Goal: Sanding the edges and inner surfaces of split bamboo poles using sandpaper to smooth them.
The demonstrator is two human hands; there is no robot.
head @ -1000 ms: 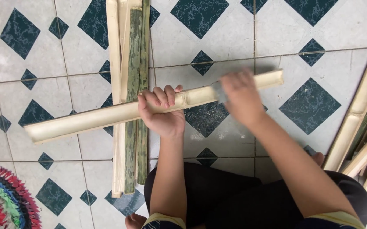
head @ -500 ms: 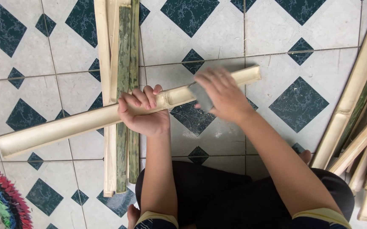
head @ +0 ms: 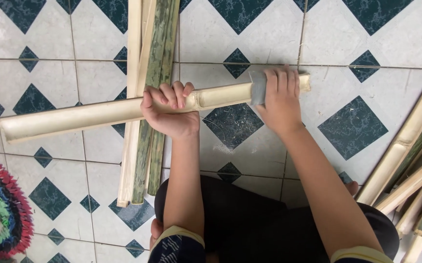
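Gripping split bamboo piece point(head: 99, 114) mid-length with left hand point(head: 169, 109), fingers curled over it — held level above tiled floor point(head: 367, 39). Right hand point(head: 279, 97) presses grey pad point(head: 258, 88) near end. Risk: splinters, or pad slipping off the edge.

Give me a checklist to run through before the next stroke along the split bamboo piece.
1. Left hand grip: fingers curled over the split bamboo piece near its middle. Ok.
2. Right hand pressing the grey pad on the piece near its right end. Ok.
3. Room left for the pad: very little bamboo remains beyond the right hand. Not ok for going further right.
4. Support: the piece crosses over the bundle of bamboo strips lying on the tiled floor. Whether it rests on them, cannot tell.
5. Stacked bamboo poles at the right sit apart from the right arm. Ok.
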